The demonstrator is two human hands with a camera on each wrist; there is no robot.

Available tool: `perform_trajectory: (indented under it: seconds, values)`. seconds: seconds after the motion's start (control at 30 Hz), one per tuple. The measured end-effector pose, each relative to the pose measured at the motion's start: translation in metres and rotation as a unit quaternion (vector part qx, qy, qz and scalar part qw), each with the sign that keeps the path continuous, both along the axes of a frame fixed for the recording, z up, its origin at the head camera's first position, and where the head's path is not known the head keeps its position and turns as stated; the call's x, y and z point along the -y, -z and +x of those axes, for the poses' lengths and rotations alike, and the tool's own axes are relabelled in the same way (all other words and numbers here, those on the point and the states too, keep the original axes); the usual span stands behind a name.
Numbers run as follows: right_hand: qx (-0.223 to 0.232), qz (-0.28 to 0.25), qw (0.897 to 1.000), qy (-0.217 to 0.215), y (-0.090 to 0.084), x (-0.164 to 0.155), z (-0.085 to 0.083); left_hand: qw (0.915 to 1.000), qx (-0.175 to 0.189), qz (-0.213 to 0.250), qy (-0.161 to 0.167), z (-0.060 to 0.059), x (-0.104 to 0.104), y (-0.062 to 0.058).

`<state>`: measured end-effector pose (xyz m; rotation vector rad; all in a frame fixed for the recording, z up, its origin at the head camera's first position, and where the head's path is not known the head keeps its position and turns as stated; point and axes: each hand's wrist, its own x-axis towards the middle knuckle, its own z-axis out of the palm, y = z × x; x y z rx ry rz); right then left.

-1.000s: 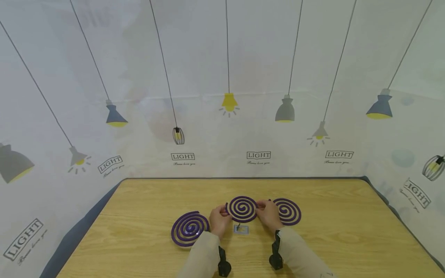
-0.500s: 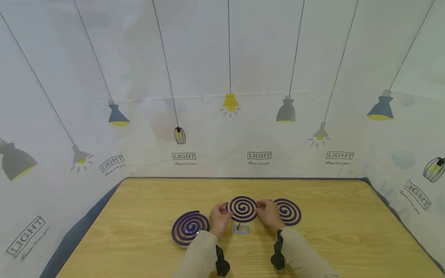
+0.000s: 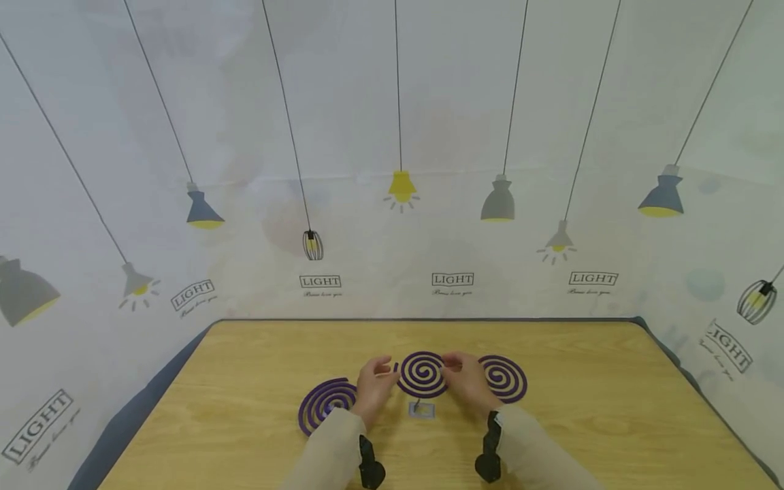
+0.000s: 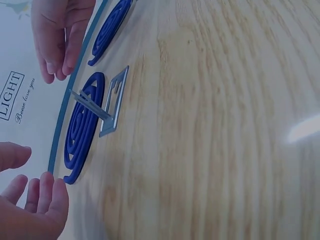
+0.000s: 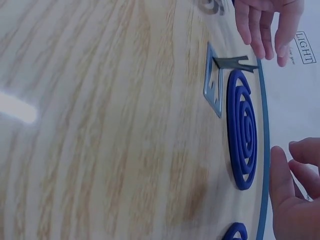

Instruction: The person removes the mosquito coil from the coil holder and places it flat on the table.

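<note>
In the head view, the purple middle mosquito coil [image 3: 424, 372] lies flat on the wood-grain desk [image 3: 582, 435]. The left hand [image 3: 375, 388] is at its nine o'clock, thumb and fingers well parted and holding nothing. The right hand [image 3: 468, 380] is at three o'clock, overlapping the coil's rim. A metal stand [image 3: 422, 410] sits near six o'clock, its prong raised. Beyond the hands lie the left coil [image 3: 323, 407], between eight and nine, and the right coil [image 3: 505, 379], at three. A strip of wood separates the coils from the far edge at twelve; a lamp-printed backdrop [image 3: 355, 150] rises behind it.

In the left wrist view, the left hand is at the middle coil's seven o'clock, fingertips just beside its outer tip; whether they touch, I cannot tell. The stand is at two o'clock, near the rim, with wide desk surface towards three.

In the right wrist view, the right hand is at five o'clock, thumb and fingers spread with a gap between them, apart from the coil. The desk's dark edge runs close by at three.
</note>
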<state>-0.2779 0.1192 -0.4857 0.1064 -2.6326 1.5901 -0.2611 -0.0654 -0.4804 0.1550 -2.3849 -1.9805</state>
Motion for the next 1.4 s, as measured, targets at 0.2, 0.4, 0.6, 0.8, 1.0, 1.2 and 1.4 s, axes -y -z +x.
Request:
perform_trajectory:
  seconds: [0.2, 0.4, 0.6, 0.8, 1.0, 1.2, 1.4]
  values:
    - [0.018, -0.037, 0.999, -0.018, -0.004, 0.007, 0.007, 0.9999, 0.003, -0.007, 0.011, 0.004, 0.007, -0.001]
    - [0.028, -0.085, 0.996, -0.023, -0.006, 0.011, 0.011, 0.9995, -0.008, 0.008, 0.029, 0.003, 0.015, -0.013]
    - [0.002, -0.168, 0.984, -0.063, -0.008, 0.014, 0.016, 0.999, -0.021, 0.014, 0.038, 0.003, 0.027, -0.027]
    - [0.057, -0.198, 0.978, -0.023, -0.022, 0.025, 0.024, 0.9981, -0.012, 0.0, 0.06, 0.007, 0.039, -0.033]
    - [0.051, -0.201, 0.978, -0.038, -0.026, 0.032, 0.027, 0.9967, -0.009, -0.013, 0.08, 0.013, 0.054, -0.035]
    - [0.042, -0.214, 0.974, -0.065, -0.032, 0.038, 0.031, 0.9965, -0.02, -0.02, 0.079, 0.013, 0.071, -0.035]
    - [0.04, -0.224, 0.97, -0.082, -0.037, 0.045, 0.036, 0.9977, -0.031, -0.028, 0.053, 0.012, 0.084, -0.038]
